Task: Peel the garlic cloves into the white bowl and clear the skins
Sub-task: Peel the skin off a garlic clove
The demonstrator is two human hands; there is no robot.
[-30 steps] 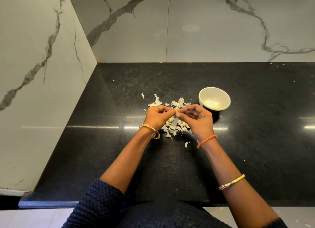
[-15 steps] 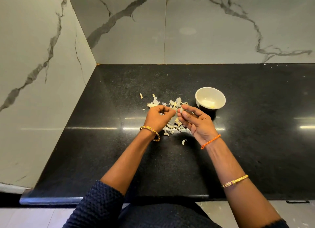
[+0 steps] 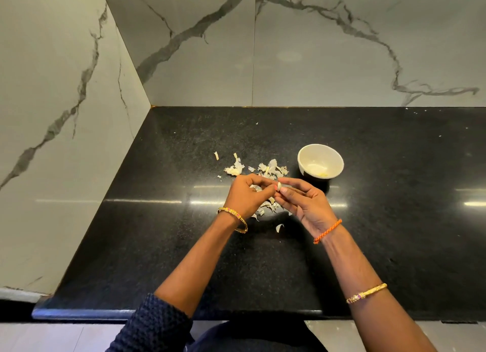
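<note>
A small pale garlic clove (image 3: 279, 186) is pinched between the fingertips of my left hand (image 3: 247, 197) and my right hand (image 3: 305, 203), just above the black countertop (image 3: 163, 233). Under and behind the hands lies a heap of papery garlic skins (image 3: 265, 168). The white bowl (image 3: 320, 161) stands to the right of the heap, a little beyond my right hand, with a few pale peeled pieces at its bottom.
Loose skin scraps (image 3: 278, 228) lie near my wrists and at the heap's left (image 3: 216, 155). Marble walls close the counter on the left (image 3: 65, 141) and at the back. The counter's front edge (image 3: 157, 315) runs near my body.
My right hand has opened out and turned palm-up while both hands still meet at the clove. The view has shifted slightly; the bowl and the heap have stayed put.
</note>
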